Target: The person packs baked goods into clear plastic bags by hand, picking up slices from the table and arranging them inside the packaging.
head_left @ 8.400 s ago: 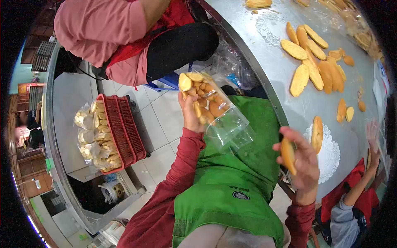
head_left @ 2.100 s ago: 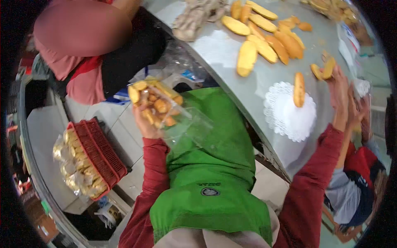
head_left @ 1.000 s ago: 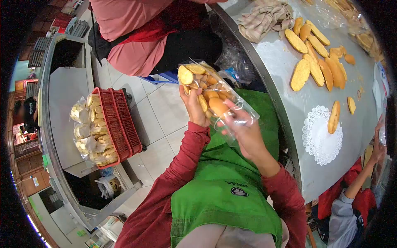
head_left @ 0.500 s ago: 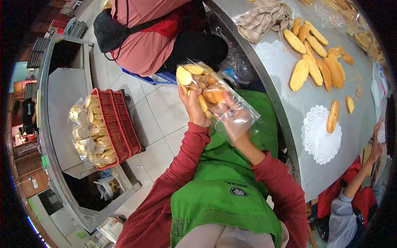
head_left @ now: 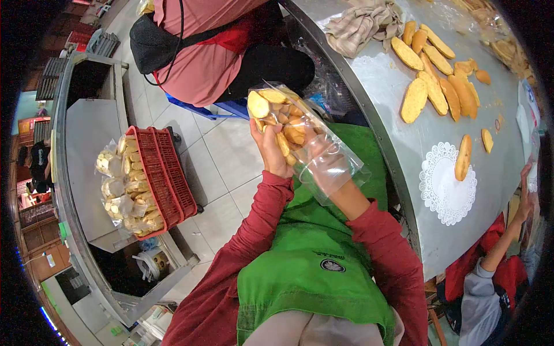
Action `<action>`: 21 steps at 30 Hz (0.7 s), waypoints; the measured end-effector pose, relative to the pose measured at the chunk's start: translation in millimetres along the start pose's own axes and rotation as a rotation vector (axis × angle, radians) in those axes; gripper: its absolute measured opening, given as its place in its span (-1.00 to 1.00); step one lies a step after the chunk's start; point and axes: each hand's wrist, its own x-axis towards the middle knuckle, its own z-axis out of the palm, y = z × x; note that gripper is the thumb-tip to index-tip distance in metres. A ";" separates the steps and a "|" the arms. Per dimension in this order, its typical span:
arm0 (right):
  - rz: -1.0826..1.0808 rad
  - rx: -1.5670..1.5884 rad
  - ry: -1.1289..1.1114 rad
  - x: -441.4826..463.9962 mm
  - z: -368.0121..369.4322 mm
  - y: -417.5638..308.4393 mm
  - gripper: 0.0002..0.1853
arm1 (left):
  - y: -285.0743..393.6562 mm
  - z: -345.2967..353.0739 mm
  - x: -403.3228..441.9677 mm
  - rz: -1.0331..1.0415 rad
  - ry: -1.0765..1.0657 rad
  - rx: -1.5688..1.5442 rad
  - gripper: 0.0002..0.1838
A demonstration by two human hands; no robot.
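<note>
A clear plastic bag (head_left: 349, 164) holds several golden bread slices (head_left: 258, 105) packed towards its upper left end. My left hand (head_left: 273, 151) is wrapped round the filled end from below, thumb on top. Through the bag's open lower right end reaches my right hand (head_left: 326, 158), in up to the wrist, with its fingertips against the slices; plastic glare and bread hide how the fingertips are closed. On the metal table (head_left: 398, 144) lie more long bread slices (head_left: 414, 100), and one slice (head_left: 463, 157) rests on a white paper doily (head_left: 441, 184).
A crumpled cloth (head_left: 363, 27) lies at the table's upper edge. A co-worker (head_left: 199, 63) in pink sits at the upper left; another co-worker's arm (head_left: 508, 245) is at the right. Red crates (head_left: 164, 179) stand beside bagged slices (head_left: 130, 184) on the left.
A slice came from the table to the bag in my right hand. Since then my right hand has moved deeper inside the bag, while my left hand keeps its hold.
</note>
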 end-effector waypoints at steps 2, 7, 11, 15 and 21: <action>0.080 0.181 -0.161 3.6 -9.8 -1.7 -0.48 | 0.9 0.3 1.1 0.014 -0.003 -0.003 -0.48; 0.036 0.381 -0.206 -10.1 -48.9 -3.7 -0.47 | -4.5 -13.0 11.5 0.023 -0.043 -0.010 -0.19; 0.179 0.511 -0.346 -22.2 -101.4 -3.2 -0.56 | 5.3 -11.8 11.0 0.080 -0.105 0.010 -0.34; 0.254 0.493 -0.278 -11.9 -164.4 19.3 -0.68 | 15.2 -22.4 21.7 0.059 -0.153 0.017 -0.48; 0.565 -0.322 0.262 42.2 -238.9 154.5 -0.75 | 26.4 -32.1 17.0 0.058 -0.068 0.094 -0.55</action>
